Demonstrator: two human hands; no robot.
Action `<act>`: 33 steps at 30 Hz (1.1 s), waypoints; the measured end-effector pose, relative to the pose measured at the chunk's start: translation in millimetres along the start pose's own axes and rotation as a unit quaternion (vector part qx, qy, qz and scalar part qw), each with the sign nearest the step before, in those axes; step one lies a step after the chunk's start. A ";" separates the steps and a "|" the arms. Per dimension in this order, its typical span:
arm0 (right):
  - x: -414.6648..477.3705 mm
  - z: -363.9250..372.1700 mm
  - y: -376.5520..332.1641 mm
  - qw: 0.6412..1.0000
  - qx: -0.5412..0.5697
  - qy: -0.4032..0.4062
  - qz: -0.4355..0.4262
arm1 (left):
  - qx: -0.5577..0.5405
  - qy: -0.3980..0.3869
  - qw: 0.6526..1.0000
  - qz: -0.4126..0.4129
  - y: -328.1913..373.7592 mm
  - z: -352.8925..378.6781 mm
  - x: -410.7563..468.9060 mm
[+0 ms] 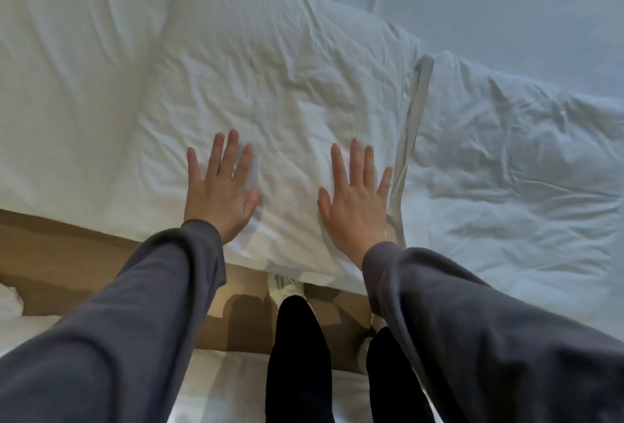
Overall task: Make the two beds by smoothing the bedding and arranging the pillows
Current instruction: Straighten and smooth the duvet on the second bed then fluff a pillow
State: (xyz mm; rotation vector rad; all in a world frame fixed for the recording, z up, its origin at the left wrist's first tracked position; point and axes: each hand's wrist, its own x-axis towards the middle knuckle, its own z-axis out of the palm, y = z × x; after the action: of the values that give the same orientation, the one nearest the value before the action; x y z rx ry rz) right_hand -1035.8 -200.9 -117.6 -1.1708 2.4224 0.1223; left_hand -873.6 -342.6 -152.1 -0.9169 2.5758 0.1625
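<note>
A large white pillow (270, 61) lies wrinkled across the bed in front of me, its open end at the right by a grey-edged flap (417, 108). My left hand (219, 186) lies flat on the pillow's near left part, fingers straight and spread. On the near right part my right hand (358, 193) presses flat in the same way, close to the flap. To the right spreads a crumpled white duvet (513, 169). A second white pillow (67, 68) lies at the left, touching the first.
A narrow strip of tan floor (67, 254) runs between this bed and a second bed's white bedding (229, 385) at the bottom. My legs in black trousers and white shoes (287, 284) stand in that gap. Smooth white sheet (506, 0) fills the far right.
</note>
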 end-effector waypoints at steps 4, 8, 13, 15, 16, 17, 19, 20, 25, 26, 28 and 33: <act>34.8 67.1 -11.4 0.999 -0.034 0.002 -0.012 | 0.009 0.020 0.999 -0.031 -25.0 32.2 39.4; 49.4 111.0 11.0 0.998 -0.066 -0.015 -0.006 | -0.031 -0.033 0.980 -0.192 -67.9 62.9 42.4; 59.3 73.4 -9.1 0.999 -0.038 -0.021 -0.008 | -0.355 -0.031 0.884 -0.303 -131.4 31.8 72.0; 75.8 57.1 -23.3 1.000 -0.014 -0.004 -0.027 | -0.476 -0.047 0.806 -0.350 -150.4 16.8 92.3; 85.0 52.7 -31.2 0.999 -0.010 0.005 -0.041 | -0.510 -0.066 0.778 -0.360 -154.8 12.6 100.6; 95.5 50.9 -40.6 0.998 -0.008 0.015 -0.053 | -0.532 -0.081 0.759 -0.366 -159.3 11.7 108.1; 115.3 56.6 -57.6 0.998 -0.015 0.017 -0.057 | -0.547 -0.098 0.748 -0.363 -164.4 14.7 117.7; 122.6 63.3 -63.1 0.998 -0.023 0.009 -0.052 | -0.550 -0.099 0.749 -0.355 -164.4 17.4 119.0; 137.5 71.2 -60.1 0.996 -0.009 -0.071 -0.044 | -0.577 -0.103 0.752 -0.302 -155.6 7.3 118.5; 139.0 66.7 -56.3 0.994 0.019 -0.098 -0.040 | -0.587 -0.092 0.749 -0.293 -149.2 -5.3 113.2; 137.6 44.4 -48.7 0.978 0.138 -0.152 -0.025 | -0.602 -0.073 0.749 -0.267 -135.3 -33.5 100.6; 105.4 -56.4 -37.1 0.789 0.586 -0.182 0.042 | -0.550 -0.044 0.823 -0.138 -74.2 -123.7 54.1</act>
State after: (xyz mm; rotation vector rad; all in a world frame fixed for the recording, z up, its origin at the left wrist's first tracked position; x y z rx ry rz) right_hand -1084.5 -315.8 -107.9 -0.3713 1.6234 -0.9161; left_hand -905.9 -461.3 -59.4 -1.5536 2.0681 1.6648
